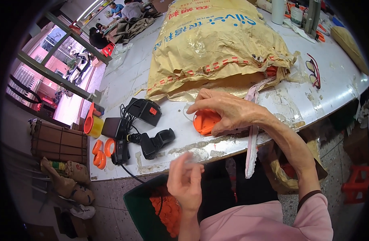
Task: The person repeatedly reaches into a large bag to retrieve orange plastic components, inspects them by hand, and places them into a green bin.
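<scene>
My right hand (229, 109) arches over a round orange plastic part (203, 122) on the white tabletop, with thumb and fingers curved about its edge. My left hand (185, 180) is raised just off the table's front edge, above a green bin (138, 205) of orange pieces (167, 213). Its fingers are bent and smeared by motion, so whether anything is in them cannot be made out. A pale cloth-like strip (252, 154) passes beneath my right wrist and hangs over the edge.
A large yellow sack (216, 48) fills the table's far middle. To the left lie black corded devices (150, 112), loose orange rings (109, 147) and a yellow container (95, 126). Red-framed glasses (314, 71) rest at the right. A red stool (358, 184) stands on the floor.
</scene>
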{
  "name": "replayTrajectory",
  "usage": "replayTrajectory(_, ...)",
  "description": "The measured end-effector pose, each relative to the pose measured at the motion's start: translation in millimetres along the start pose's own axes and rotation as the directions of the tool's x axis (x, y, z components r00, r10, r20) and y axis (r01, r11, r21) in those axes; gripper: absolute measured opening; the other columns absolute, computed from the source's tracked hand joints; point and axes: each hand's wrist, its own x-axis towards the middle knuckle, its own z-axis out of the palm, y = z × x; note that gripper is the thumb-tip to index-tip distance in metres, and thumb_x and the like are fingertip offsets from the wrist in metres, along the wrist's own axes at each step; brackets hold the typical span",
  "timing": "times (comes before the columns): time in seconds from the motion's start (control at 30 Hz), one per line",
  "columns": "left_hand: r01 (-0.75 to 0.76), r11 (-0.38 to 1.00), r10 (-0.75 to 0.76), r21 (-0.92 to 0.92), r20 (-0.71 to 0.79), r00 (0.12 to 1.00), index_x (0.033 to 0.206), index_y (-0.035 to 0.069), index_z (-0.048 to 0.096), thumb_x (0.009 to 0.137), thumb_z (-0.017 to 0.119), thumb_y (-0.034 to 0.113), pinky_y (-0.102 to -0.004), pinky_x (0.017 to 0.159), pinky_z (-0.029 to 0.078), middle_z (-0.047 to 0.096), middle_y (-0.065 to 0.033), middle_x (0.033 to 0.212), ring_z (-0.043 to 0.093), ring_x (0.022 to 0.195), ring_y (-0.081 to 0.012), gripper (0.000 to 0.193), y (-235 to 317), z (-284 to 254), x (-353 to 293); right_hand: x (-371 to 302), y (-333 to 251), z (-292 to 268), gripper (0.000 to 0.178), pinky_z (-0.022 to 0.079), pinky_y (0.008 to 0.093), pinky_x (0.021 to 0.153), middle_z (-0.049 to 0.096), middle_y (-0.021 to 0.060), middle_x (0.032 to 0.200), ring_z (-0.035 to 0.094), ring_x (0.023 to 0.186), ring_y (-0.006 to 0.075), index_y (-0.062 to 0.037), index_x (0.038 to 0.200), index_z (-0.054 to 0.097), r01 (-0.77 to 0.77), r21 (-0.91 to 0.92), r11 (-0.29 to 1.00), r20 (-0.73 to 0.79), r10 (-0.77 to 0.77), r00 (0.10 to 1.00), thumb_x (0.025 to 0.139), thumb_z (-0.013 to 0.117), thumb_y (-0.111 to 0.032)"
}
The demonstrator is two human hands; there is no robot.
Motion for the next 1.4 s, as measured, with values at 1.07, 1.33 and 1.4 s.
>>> replayTrajectory(1.07, 0.241, 0.92, -0.235, -0.309, 0.057, 0.97, 0.121, -0.011, 0.05, 0.09, 0.053, -0.003, -0.0233, 0.056, 0.052, 0.065, -0.0169, 0.091, 0.063, 0.065, -0.0148, 0.032, 7.4, 20.6, 29.7, -7.2, -2.7, -21.8, 0.034, 0.05, 0.0277, 0.079, 0.065, 0.0082, 0.097, 0.06, 0.089, 0.0125, -0.0001, 0.116, 0.058, -0.173, 0.502, 0.847, 0.262, 0.041, 0.964, 0.084, 0.065, -0.011)
replayTrajectory(1.33, 0.238, 0.91, -0.243, -0.34, 0.027, 0.97, 0.12, -0.01, 0.051, 0.089, 0.057, 0.0, -0.0211, 0.05, 0.051, 0.066, -0.0142, 0.084, 0.063, 0.06, -0.0136, 0.033, 6.4, 21.3, 29.5, -8.6, -8.4, -23.7, 0.034, 0.052, 0.0243, 0.069, 0.065, 0.0057, 0.087, 0.061, 0.077, 0.0104, -0.0003, 0.115, 0.059, -0.352, 0.609, 0.711, 0.331, 0.175, 0.927, 0.085, 0.065, -0.014)
replayTrajectory(1.4, 0.232, 0.909, -0.24, -0.346, 0.021, 0.97, 0.12, -0.011, 0.05, 0.089, 0.056, 0.0, -0.0211, 0.05, 0.051, 0.065, -0.0144, 0.083, 0.063, 0.06, -0.0136, 0.033, 6.6, 21.9, 29.5, -8.6, -7.4, -24.9, 0.035, 0.053, 0.0243, 0.068, 0.065, 0.0058, 0.087, 0.061, 0.077, 0.0103, -0.0003, 0.116, 0.058, -0.36, 0.607, 0.708, 0.347, 0.172, 0.922, 0.084, 0.065, -0.013)
